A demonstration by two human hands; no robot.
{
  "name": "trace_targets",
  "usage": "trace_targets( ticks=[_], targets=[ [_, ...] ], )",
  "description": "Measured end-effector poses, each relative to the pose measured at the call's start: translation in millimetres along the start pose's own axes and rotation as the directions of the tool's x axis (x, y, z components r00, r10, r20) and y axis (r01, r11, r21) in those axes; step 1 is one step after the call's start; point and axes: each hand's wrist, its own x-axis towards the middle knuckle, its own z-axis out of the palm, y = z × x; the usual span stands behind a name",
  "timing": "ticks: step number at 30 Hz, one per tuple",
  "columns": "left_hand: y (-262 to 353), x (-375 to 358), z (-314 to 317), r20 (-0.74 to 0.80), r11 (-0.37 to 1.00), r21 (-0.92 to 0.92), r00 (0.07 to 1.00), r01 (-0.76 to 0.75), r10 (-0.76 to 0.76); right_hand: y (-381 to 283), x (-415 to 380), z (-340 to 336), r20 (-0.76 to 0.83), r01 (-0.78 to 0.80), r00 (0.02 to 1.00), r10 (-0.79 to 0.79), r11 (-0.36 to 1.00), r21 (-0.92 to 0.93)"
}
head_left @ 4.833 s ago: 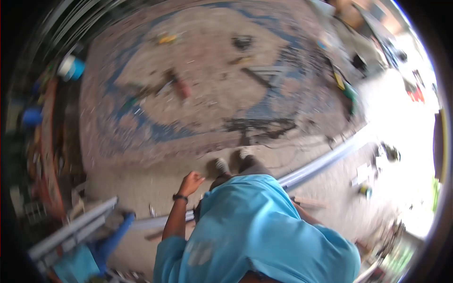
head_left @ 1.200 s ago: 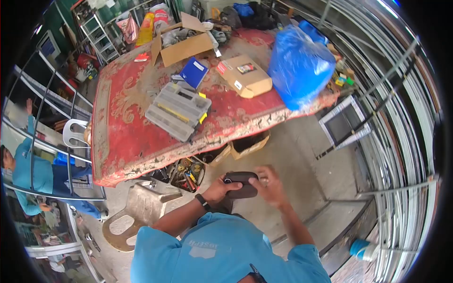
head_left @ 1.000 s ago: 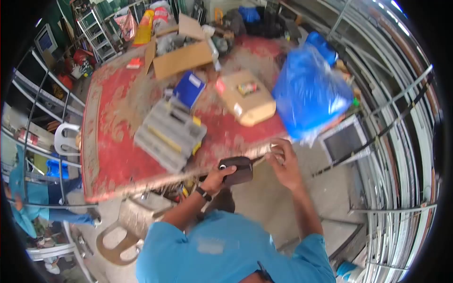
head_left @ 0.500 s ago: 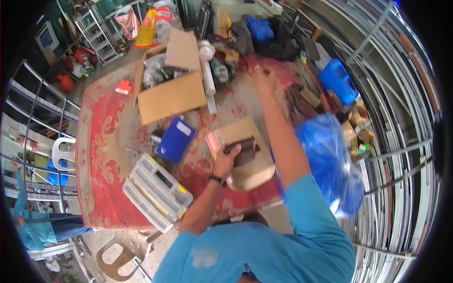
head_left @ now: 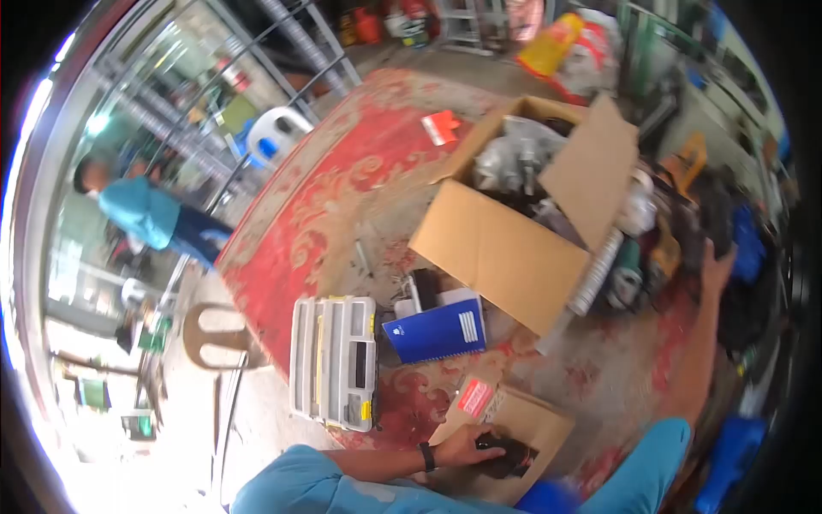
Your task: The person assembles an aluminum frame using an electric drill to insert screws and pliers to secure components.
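My left hand [head_left: 465, 447], with a dark band at the wrist, is closed on a dark object [head_left: 512, 457] over a brown cardboard box [head_left: 548, 422] with a red label. The thumb lies across this object; its kind cannot be made out. Far to the right, my right hand [head_left: 717, 264] is stretched out with fingers apart, beside a heap of dark bags [head_left: 712, 206]. It appears to hold nothing. Close to the left hand are a blue spiral notebook [head_left: 435, 331] and a grey compartment organizer case [head_left: 334, 361] with yellow latches.
A large open carton [head_left: 505, 248] of plastic-wrapped parts stands mid-table. Right of it lie a green power tool [head_left: 628, 270] and a long pale strip [head_left: 595, 278]. An orange-red packet [head_left: 441, 127] lies on the red patterned cloth [head_left: 300, 231]. At left, another person [head_left: 141, 210] stands beyond a brown chair [head_left: 210, 337].
The view has swung left, bringing the other person more fully into sight. My right arm has stretched farther out toward the dark bags. My left hand stays on the dark object at the box.
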Motion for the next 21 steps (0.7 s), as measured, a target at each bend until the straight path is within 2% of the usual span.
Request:
trace_targets(
  ticks=[1,3,4,6,8,10,13,15,17,18,19,20,21],
  targets=[
    [-4,9,-2,-0.005,0.997,-0.066,0.999,-0.033,0.033,69,17,42,-0.165,0.029,0.983,-0.082,0.954,-0.299],
    [-23,21,5,0.02,0.995,-0.097,0.999,0.028,-0.027,84,21,61,-0.132,0.029,0.989,-0.062,0.97,-0.24],
    [-29,18,12,0.056,0.991,-0.119,0.997,0.067,-0.061,83,22,73,-0.107,-0.052,0.994,0.022,0.957,-0.287],
    [-2,21,-3,0.074,0.98,-0.147,0.99,0.131,-0.122,75,5,66,-0.076,-0.216,0.976,0.203,0.868,-0.447],
    [7,19,-4,0.059,0.982,-0.15,0.992,0.117,-0.11,68,-5,49,-0.03,-0.211,0.973,0.229,0.829,-0.518],
    [10,17,-8,0.097,0.966,-0.197,0.984,0.167,-0.151,50,0,46,-0.023,-0.209,0.974,0.227,0.849,-0.486],
    [10,10,-7,0.136,0.948,-0.245,0.975,0.205,-0.176,52,-4,5,-0.052,-0.212,0.976,0.212,0.861,-0.462],
    [2,5,-8,0.154,0.948,-0.248,0.974,0.202,-0.167,48,-27,-19,-0.149,-0.259,0.965,0.217,0.883,-0.392],
    [-3,-1,-15,0.234,0.955,-0.224,0.962,0.194,-0.141,26,-56,-43,-0.336,-0.267,0.932,0.135,0.883,-0.385],
    [-4,-4,-25,0.283,0.947,-0.262,0.953,0.186,-0.109,-28,-80,-67,-0.356,-0.239,0.929,0.099,0.896,-0.375],
    [-4,-3,-35,0.341,0.937,-0.3,0.937,0.181,-0.072,-29,-96,-85,-0.376,-0.198,0.926,0.046,0.904,-0.379],
    [-3,-5,-40,0.338,0.91,-0.389,0.941,0.145,-0.006,-79,-116,-107,-0.436,-0.35,0.886,0.159,0.845,-0.405],
    [-2,-9,-46,0.321,0.871,-0.476,0.946,0.118,0.048,-99,-142,-130,-0.411,-0.367,0.889,0.204,0.854,-0.369]
  ],
)
